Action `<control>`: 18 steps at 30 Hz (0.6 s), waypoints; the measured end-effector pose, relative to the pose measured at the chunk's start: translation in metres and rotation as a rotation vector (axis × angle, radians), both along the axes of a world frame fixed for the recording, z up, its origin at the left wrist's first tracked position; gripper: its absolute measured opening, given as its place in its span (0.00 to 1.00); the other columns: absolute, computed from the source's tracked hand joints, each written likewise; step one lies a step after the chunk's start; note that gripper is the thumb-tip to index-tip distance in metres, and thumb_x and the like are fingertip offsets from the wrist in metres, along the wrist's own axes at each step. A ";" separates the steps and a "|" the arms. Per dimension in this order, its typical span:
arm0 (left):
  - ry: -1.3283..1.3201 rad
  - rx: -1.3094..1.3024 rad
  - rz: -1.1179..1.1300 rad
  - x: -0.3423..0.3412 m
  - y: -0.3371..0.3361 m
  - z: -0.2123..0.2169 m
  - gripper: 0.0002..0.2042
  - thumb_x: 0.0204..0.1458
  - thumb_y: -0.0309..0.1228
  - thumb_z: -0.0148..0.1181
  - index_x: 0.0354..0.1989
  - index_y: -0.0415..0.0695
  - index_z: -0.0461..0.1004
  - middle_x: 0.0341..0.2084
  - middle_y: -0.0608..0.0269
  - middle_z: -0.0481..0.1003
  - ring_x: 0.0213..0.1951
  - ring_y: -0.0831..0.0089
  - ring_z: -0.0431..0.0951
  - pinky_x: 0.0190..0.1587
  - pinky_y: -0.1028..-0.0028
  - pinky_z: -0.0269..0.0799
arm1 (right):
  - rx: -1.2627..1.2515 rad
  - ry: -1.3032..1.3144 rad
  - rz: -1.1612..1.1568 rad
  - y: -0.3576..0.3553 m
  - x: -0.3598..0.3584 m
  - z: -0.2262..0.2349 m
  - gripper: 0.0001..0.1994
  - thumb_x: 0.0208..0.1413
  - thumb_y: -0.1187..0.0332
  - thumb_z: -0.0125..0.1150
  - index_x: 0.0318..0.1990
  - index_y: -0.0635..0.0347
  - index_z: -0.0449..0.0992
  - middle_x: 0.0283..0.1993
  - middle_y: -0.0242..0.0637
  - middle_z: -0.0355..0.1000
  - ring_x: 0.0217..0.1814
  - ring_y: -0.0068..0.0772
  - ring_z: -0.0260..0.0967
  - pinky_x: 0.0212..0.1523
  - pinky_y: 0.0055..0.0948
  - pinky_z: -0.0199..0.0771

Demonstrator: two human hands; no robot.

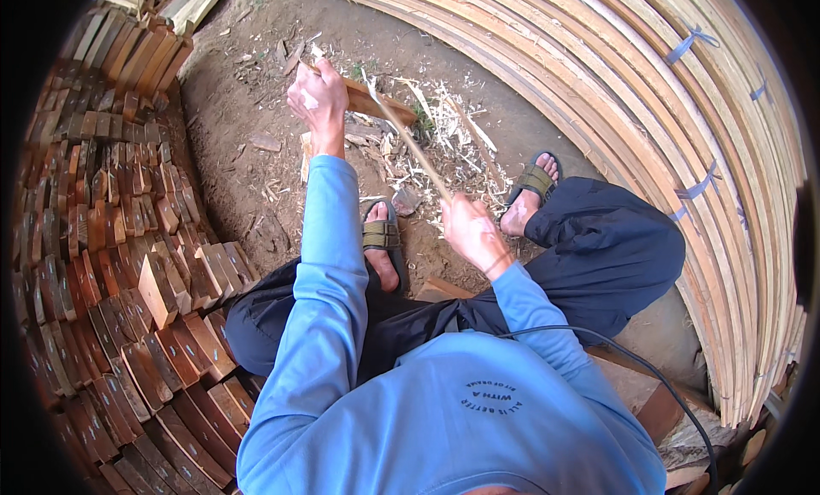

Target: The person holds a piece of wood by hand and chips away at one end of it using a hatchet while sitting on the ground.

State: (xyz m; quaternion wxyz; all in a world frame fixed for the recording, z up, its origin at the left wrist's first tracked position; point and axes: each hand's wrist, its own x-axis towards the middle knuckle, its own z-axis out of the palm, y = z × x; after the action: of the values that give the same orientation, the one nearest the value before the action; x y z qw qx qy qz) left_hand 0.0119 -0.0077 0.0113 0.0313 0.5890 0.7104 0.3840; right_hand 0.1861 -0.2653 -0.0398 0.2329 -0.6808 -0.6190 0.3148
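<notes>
My left hand (pixel 320 95) is closed in a fist, held out ahead over the ground. Something thin and orange-brown shows at its fingers, too little to name. Just right of the fist, a reddish-brown wooden block (pixel 366 102) shows, partly hidden; whether the hand touches it I cannot tell. My right hand (pixel 471 233), nearer my body, is wrapped round one end of a long, thin, tan wooden stick (pixel 413 147). The stick slants away to the upper left, and its pale far tip comes close to the block, right of my left hand.
Pale wood shavings (pixel 457 123) litter the dirt between my sandalled feet (pixel 383 239). Stacked short wooden pieces (pixel 128 239) rise along the left. Long bundled planks (pixel 615 76), tied with blue strips, curve round the right. A black cable (pixel 632 350) runs by my right side.
</notes>
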 end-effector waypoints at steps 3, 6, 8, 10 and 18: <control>-0.048 -0.017 0.021 -0.012 -0.001 -0.005 0.21 0.55 0.41 0.50 0.32 0.29 0.76 0.28 0.32 0.77 0.35 0.38 0.79 0.44 0.50 0.71 | 0.029 0.012 0.070 0.006 0.004 -0.009 0.16 0.64 0.65 0.51 0.29 0.70 0.72 0.21 0.61 0.70 0.24 0.64 0.72 0.27 0.51 0.74; -0.051 -0.006 0.008 -0.013 0.000 -0.005 0.21 0.55 0.41 0.50 0.30 0.30 0.77 0.28 0.32 0.77 0.34 0.38 0.79 0.42 0.50 0.71 | -0.230 0.290 0.075 0.019 0.014 0.006 0.15 0.67 0.61 0.47 0.33 0.63 0.69 0.17 0.44 0.67 0.15 0.43 0.66 0.13 0.39 0.65; -0.049 0.020 0.013 -0.013 0.001 -0.006 0.21 0.55 0.41 0.50 0.30 0.30 0.77 0.28 0.33 0.77 0.34 0.39 0.79 0.42 0.50 0.71 | -0.732 0.838 -0.091 0.022 0.018 0.041 0.14 0.69 0.59 0.45 0.33 0.58 0.65 0.17 0.30 0.61 0.11 0.26 0.57 0.11 0.30 0.57; -0.043 0.019 0.014 -0.013 -0.001 -0.009 0.21 0.55 0.41 0.50 0.30 0.30 0.77 0.28 0.33 0.77 0.34 0.39 0.79 0.42 0.51 0.71 | -0.801 1.170 -0.141 0.018 0.019 0.046 0.14 0.71 0.58 0.43 0.33 0.55 0.63 0.19 0.20 0.52 0.13 0.11 0.47 0.09 0.18 0.45; -0.050 -0.019 0.020 -0.013 0.000 -0.005 0.21 0.56 0.40 0.48 0.30 0.31 0.77 0.28 0.35 0.78 0.34 0.39 0.79 0.41 0.51 0.72 | 0.041 0.090 -0.051 0.002 -0.001 0.012 0.13 0.65 0.65 0.52 0.31 0.66 0.71 0.19 0.53 0.68 0.22 0.59 0.69 0.28 0.47 0.70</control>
State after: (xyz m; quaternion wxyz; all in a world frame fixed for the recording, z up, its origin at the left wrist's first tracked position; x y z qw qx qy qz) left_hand -0.0006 -0.0078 0.0059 0.0511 0.5718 0.7187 0.3922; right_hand 0.1850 -0.2635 -0.0279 0.2826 -0.6766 -0.5966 0.3263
